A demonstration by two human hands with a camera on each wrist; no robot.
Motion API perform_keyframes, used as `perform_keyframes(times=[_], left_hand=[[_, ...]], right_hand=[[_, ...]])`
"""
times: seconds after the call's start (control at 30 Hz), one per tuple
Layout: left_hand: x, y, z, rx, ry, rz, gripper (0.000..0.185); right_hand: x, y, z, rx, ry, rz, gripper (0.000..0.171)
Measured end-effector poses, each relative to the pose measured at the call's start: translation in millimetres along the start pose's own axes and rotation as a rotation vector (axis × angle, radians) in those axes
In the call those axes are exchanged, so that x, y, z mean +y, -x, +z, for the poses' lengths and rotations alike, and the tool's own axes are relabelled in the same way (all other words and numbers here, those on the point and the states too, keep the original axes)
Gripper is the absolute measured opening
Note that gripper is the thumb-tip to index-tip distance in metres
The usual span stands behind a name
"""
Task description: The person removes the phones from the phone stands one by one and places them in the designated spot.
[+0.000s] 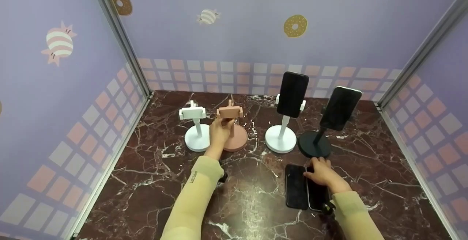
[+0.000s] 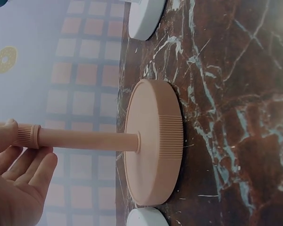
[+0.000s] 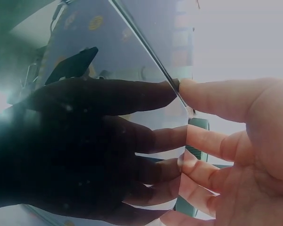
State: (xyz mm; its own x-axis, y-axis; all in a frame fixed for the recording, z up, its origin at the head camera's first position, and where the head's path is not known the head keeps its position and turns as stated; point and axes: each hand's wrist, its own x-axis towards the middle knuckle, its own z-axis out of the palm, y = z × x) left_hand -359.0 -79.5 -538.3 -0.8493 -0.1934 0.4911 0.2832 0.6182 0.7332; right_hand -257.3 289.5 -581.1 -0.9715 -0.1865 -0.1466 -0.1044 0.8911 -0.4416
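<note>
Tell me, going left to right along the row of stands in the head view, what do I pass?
White stand → pink stand, gripped by the left hand → white stand with phone → black stand with phone.

Four phone stands are on the surface in a far row: two white, one pink, one black. From left to right they are an empty white stand (image 1: 195, 128), the empty pink stand (image 1: 234, 130), a white stand with a phone (image 1: 282, 132), and the black stand (image 1: 316, 139). Four phones in all: two mounted, one dark phone on the white stand (image 1: 292, 94) and one on the black stand (image 1: 340, 107), and two flat on the near right, the left flat phone (image 1: 295, 186) and the right flat phone (image 1: 317, 195). Two hands: left hand (image 1: 219, 132), right hand (image 1: 321, 172)
</note>
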Motion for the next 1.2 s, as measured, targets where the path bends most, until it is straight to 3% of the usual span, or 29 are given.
perform_keyframes(times=[0.2, 0.47, 0.67, 0.8, 0.97, 1.1, 1.2], left_hand=[[-3.1, 7.9, 1.0, 0.000, 0.089, -0.068, 0.027], [-4.1, 20.8, 2.6, -0.005, 0.098, -0.203, 0.023], [3.0, 31.4, 13.7, -0.082, 0.138, -0.269, 0.023], [12.8, 37.1, 24.0, -0.133, 0.213, -0.213, 0.022], [36.8, 38.8, 34.6, -0.245, 0.293, -0.158, 0.027], [55.8, 32.5, 40.5, -0.320, 0.347, -0.127, 0.033], [69.8, 24.1, 43.8, -0.327, 0.396, -0.108, 0.036]], right_hand=[[-0.9, 0.8, -1.3, 0.018, -0.011, -0.012, 0.024], [-3.7, -0.2, -5.6, 0.117, -0.041, -0.069, 0.022], [-14.6, -3.5, -14.7, 0.218, -0.125, -0.053, 0.026], [-28.2, -5.5, -20.4, 0.314, -0.220, -0.057, 0.028], [-50.2, -7.9, -30.3, 0.519, -0.325, -0.065, 0.025], [-69.3, -12.2, -38.6, 0.706, -0.389, -0.095, 0.022], [-82.1, -15.4, -44.9, 0.786, -0.430, -0.135, 0.024]])
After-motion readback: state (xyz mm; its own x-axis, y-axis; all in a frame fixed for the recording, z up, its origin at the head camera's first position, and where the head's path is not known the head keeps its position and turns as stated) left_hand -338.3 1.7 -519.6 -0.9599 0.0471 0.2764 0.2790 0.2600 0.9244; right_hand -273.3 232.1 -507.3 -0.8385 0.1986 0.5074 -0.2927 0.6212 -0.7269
